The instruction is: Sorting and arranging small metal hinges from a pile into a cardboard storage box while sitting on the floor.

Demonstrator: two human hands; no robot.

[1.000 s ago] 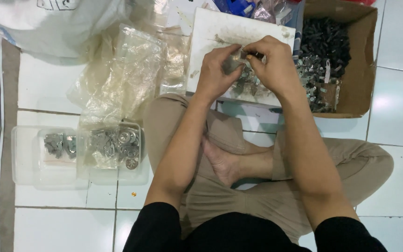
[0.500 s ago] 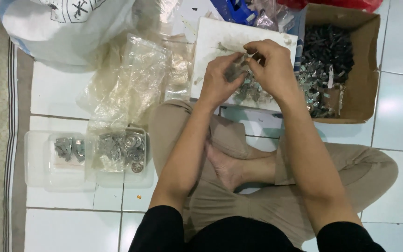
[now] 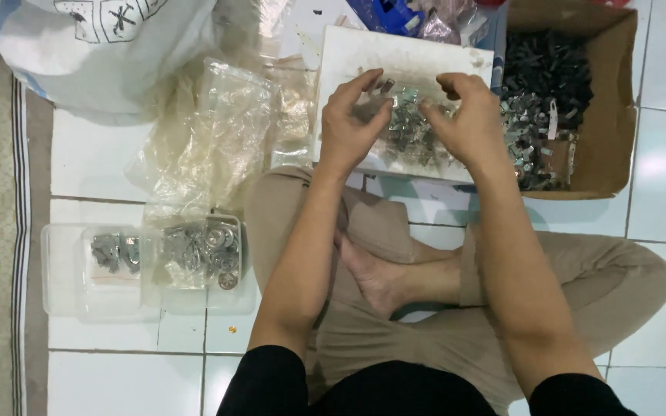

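While both hands hover over the white tray, left hand pinches a small metal piece. Right hand curls narrow over the metal pile; cardboard box at 3 o'clock.

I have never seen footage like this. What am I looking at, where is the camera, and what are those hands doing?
No machine here: the view comes from a camera worn on a person's head, looking down at their own lap as they sit cross-legged on a white tiled floor. The left hand and right hand meet over a white board that carries a small clear bag of metal parts; both hands pinch at that bag, the left also with a small metal piece at its fingertips. To the right stands a cardboard box with many more small metal pieces. To the left lie crumpled clear plastic bags and a clear plastic tray with metal washers and small fittings. A large white sack sits at the top left.
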